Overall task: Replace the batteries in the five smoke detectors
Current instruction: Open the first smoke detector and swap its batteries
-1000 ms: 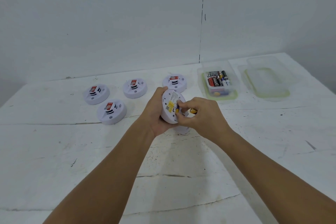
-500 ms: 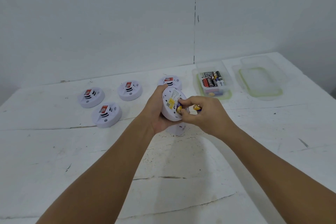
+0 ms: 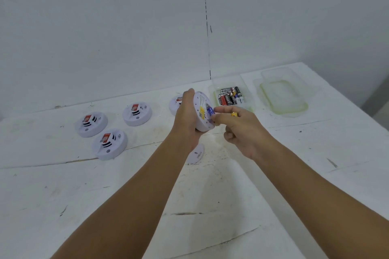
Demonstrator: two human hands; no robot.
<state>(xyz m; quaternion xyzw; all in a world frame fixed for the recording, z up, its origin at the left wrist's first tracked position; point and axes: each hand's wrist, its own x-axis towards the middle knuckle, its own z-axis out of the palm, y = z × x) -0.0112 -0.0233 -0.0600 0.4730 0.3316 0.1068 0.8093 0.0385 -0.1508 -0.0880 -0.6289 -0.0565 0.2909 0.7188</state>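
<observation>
- Plenty of bare white tabletop (image 3: 210,206) toward the near side, cracked and scuffed, with both forearms reaching out over it.
- Far edge butted up against a pale wall; right edge angled off past a clear lid (image 3: 283,95) lying flat near that corner.
- Clear tub (image 3: 246,106) of spare batteries (image 3: 231,96) just left of the lid, close behind the hands.
- Three smoke detectors (image 3: 137,112) parked face-up on the left, well apart from the hands; a fourth detector (image 3: 174,104) mostly hidden behind the left hand.
- White round cover (image 3: 196,154) flat on the tabletop right under the hands.
- Left hand (image 3: 187,116) raised above the tabletop, fingers wrapped round the rim of the fifth detector (image 3: 203,111), held on edge with its back facing right.
- Right hand (image 3: 237,127) curled in, fingertips pinching a blue battery (image 3: 210,110) at the open compartment; another yellow-tipped battery (image 3: 234,114) tucked in the same hand.
- Couldn't tell if the blue one was seated or loose.
</observation>
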